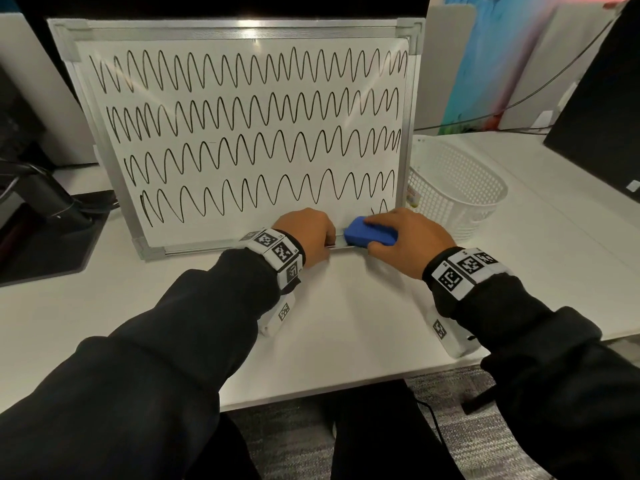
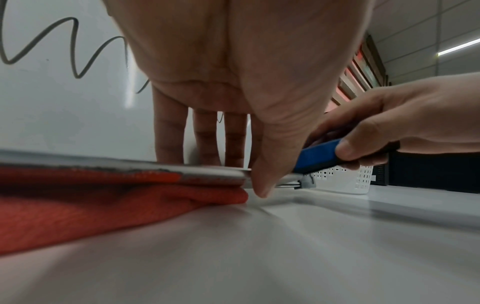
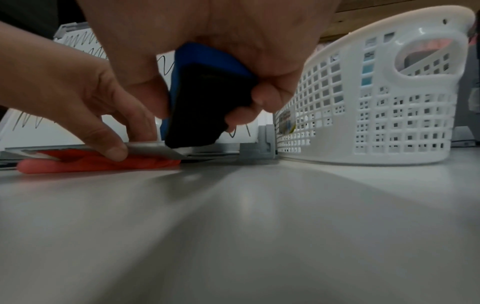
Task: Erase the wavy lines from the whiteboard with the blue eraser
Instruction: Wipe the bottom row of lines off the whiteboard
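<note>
A silver-framed whiteboard [image 1: 242, 161] leans back on the white table, with rows of black wavy lines [image 1: 242, 69] across it. A short scrap of line [image 1: 383, 206] sits near its lower right corner. My right hand [image 1: 415, 237] grips the blue eraser [image 1: 367, 232] at the board's bottom edge, its black felt face [image 3: 202, 98] turned down toward the frame. My left hand [image 1: 311, 237] pinches the bottom frame rail [image 2: 130, 166] just left of the eraser, fingers [image 2: 168, 133] flat on the board and thumb [image 2: 262, 181] over the rail's front.
A red cloth [image 2: 78, 205] lies folded under the board's bottom edge. A white perforated basket [image 1: 460, 188] stands right of the board, close to my right hand. A black stand [image 1: 41, 202] is at the left and a dark panel [image 1: 606, 98] at the right.
</note>
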Action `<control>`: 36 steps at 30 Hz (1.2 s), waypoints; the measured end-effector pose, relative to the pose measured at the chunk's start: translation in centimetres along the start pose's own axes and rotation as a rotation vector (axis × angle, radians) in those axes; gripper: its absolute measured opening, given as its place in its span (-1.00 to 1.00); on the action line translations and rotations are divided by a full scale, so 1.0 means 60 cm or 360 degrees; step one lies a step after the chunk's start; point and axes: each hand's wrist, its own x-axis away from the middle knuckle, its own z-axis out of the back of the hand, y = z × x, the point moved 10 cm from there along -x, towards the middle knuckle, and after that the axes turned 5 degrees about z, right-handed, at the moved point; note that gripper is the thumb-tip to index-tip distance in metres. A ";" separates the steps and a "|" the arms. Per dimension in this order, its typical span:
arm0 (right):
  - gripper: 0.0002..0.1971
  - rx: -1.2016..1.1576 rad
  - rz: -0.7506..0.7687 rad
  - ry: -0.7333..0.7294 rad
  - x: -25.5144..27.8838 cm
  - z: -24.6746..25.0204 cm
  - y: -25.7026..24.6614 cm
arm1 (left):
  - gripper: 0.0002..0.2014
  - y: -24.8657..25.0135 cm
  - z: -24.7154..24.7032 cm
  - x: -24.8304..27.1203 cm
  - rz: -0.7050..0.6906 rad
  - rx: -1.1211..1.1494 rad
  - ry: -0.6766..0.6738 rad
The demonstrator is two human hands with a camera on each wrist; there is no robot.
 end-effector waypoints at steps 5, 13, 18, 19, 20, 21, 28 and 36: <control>-0.53 -0.0072 -0.0043 0.0255 0.003 0.039 0.016 | -0.79 -0.003 0.000 -0.001 -0.0004 0.0012 0.0011; -0.53 -0.0069 -0.0049 0.0304 0.006 0.050 0.026 | -0.80 -0.002 0.001 -0.001 -0.0006 0.0035 0.0015; -0.54 -0.0014 -0.0038 0.0085 0.007 0.023 0.024 | -0.80 -0.001 0.001 0.000 0.0000 0.0044 0.0018; -0.54 -0.0022 -0.0033 0.0160 0.007 0.031 0.024 | -0.79 -0.002 0.001 0.000 -0.0002 0.0052 0.0015; -0.54 -0.0033 -0.0038 0.0247 0.008 0.041 0.023 | -0.79 -0.002 0.001 0.000 -0.0005 0.0058 0.0013; -0.53 -0.0031 -0.0049 0.0296 0.008 0.047 0.023 | -0.78 -0.002 0.001 0.000 -0.0008 0.0059 0.0011; -0.52 0.0017 -0.0107 0.0258 0.011 0.044 0.033 | -0.80 -0.003 0.004 0.001 -0.0002 0.0070 0.0033; -0.52 -0.0010 -0.0096 0.0271 0.015 0.046 0.040 | -0.81 -0.002 0.004 0.001 -0.0006 0.0072 0.0031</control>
